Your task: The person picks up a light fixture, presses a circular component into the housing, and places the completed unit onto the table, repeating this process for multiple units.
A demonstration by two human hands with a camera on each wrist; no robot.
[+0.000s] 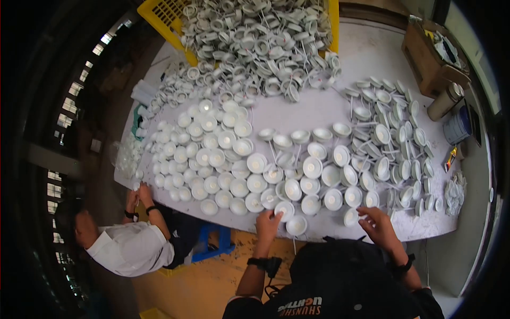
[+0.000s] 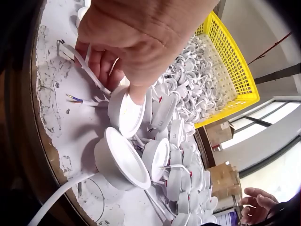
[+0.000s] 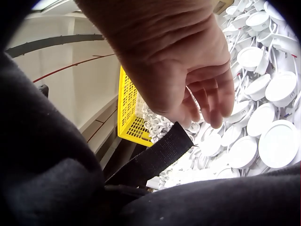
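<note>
Many white round downlights with wires cover the white table (image 1: 329,114). My left hand (image 1: 270,219) reaches over the near edge and pinches one white downlight (image 1: 285,208). In the left wrist view the thumb (image 2: 138,94) lies on the face of this downlight (image 2: 123,115) and the fingers curl behind it by its wire. Another downlight (image 2: 120,162) lies just in front. My right hand (image 1: 372,217) hovers by a downlight (image 1: 350,217) at the near edge. In the right wrist view its fingers (image 3: 214,103) hang loosely curled and hold nothing.
A yellow crate (image 1: 154,16) heaped with downlights stands at the far side. A cardboard box (image 1: 425,53) and a tan bottle (image 1: 443,101) sit at the right. A second person in a white shirt (image 1: 127,247) works at the table's left end.
</note>
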